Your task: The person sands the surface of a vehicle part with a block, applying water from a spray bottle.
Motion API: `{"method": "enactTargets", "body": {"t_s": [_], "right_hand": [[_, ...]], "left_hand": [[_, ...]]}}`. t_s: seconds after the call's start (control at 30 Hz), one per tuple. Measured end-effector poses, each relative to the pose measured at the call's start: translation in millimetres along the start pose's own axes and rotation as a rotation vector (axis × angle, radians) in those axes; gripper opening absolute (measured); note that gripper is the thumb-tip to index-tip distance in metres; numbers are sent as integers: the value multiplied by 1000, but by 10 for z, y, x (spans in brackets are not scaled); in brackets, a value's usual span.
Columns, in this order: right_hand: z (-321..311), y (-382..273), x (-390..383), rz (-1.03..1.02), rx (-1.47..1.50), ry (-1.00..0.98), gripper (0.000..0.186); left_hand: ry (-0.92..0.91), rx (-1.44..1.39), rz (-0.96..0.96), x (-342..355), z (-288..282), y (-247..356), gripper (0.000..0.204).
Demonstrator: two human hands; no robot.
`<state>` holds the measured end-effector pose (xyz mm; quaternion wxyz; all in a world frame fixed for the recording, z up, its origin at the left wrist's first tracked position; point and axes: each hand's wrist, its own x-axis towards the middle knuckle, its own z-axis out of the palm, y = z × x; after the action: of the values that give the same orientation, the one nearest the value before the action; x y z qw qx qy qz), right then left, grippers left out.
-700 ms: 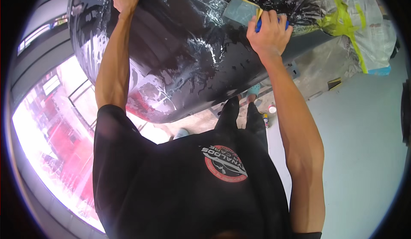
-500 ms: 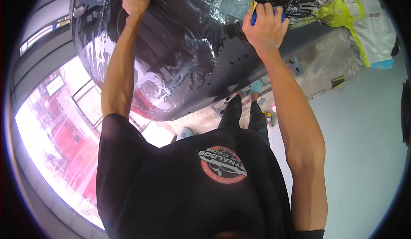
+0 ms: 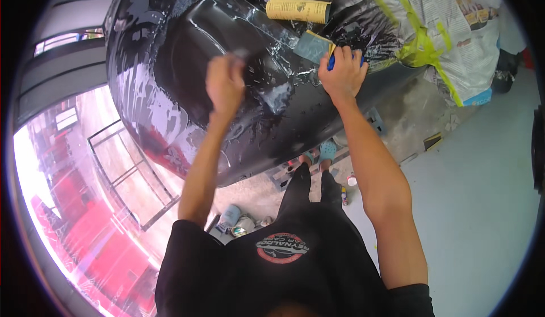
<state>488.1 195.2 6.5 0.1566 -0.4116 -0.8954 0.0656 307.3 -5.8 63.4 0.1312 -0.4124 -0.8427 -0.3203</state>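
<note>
A dark, wet car body panel (image 3: 267,129) curves across the upper middle, streaked with pale watery residue. My right hand (image 3: 344,77) rests on it, fingers curled over a blue block (image 3: 331,61) that shows only at the sides of the hand. Touching that hand's fingertips is a grey sheet of sandpaper (image 3: 309,45) with a yellowish edge. My left hand (image 3: 223,87) is over the panel's middle, smeared by motion; whether it holds anything cannot be made out. Farther back lies a curled, yellow-backed sandpaper sheet (image 3: 298,10).
Newspaper (image 3: 454,50) and plastic sheeting, fixed with yellow-green tape (image 3: 419,50), cover the panel's right part. Below are a metal frame (image 3: 130,175), cans (image 3: 243,226) and a small bottle (image 3: 344,195) on the floor. A yellow-edged piece (image 3: 432,141) lies right.
My left hand has come from the panel's far left toward its middle, nearer me. My right hand keeps its grip on the blue block. The view has shifted, bringing the curled sandpaper fully into sight.
</note>
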Motion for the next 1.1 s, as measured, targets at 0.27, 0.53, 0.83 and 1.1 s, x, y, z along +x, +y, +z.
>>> {"method": "enactTargets", "body": {"t_s": [0.27,0.53,0.83,1.1], "right_hand": [[13,-199,50,-24,-10,12,28],[-31,-101,36,-1,-36,-53,29],[1,-10,26,25,-58,-56,29],[7,-236,72,-11,0,-45,27]], "left_hand": [[-48,614,-370,1505,303,-1641,33],[-69,239,1,421,615,-53,26],[-149,-94,-45,-270,117,614,20],[49,484,-249,1053,37,-1766,24]]}}
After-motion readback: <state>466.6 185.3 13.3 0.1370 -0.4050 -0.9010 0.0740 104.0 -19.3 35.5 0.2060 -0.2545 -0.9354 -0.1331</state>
